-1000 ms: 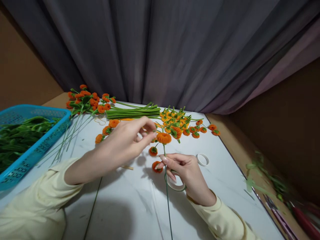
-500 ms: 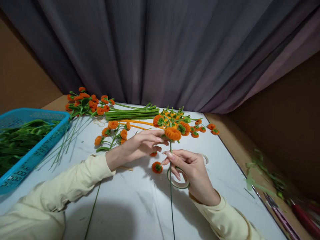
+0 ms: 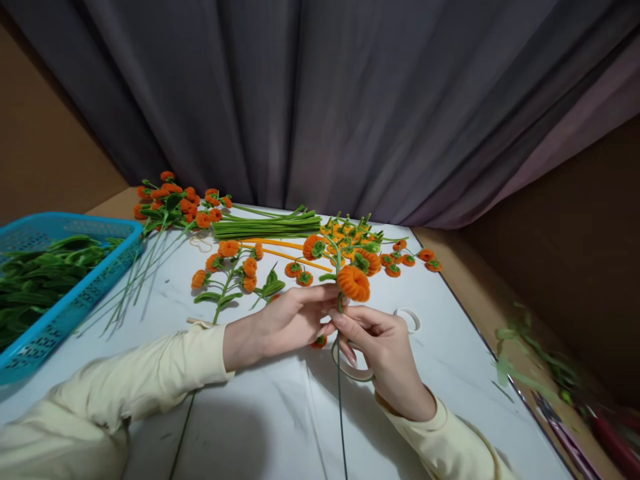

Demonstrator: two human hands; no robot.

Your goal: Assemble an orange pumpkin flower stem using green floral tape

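Observation:
An upright flower stem point(image 3: 341, 400) with several fuzzy orange blooms point(image 3: 354, 283) stands between my hands. My right hand point(image 3: 383, 343) pinches it just under the lowest bloom, and a roll of tape point(image 3: 354, 370) hangs around its fingers. From the left, my left hand point(image 3: 295, 320) reaches the same spot, fingertips closed round the stem below the bloom. Another orange flower point(image 3: 320, 341) lies partly hidden beneath my hands. A finished-looking flower branch point(image 3: 227, 283) with leaves rests on the white table point(image 3: 280, 413) to the left.
On the left stands a blue basket point(image 3: 75, 293) of green leaves. Orange flowers point(image 3: 173, 200), green stems point(image 3: 270, 225) and yellow pieces point(image 3: 345, 233) lie at the back. A second tape ring point(image 3: 411, 320) is behind my right hand. Pliers point(image 3: 563, 433) lie at the right edge.
My left hand has moved down and right and closed on the stem beside my right hand. The lowest bloom has turned and shifted slightly down and right.

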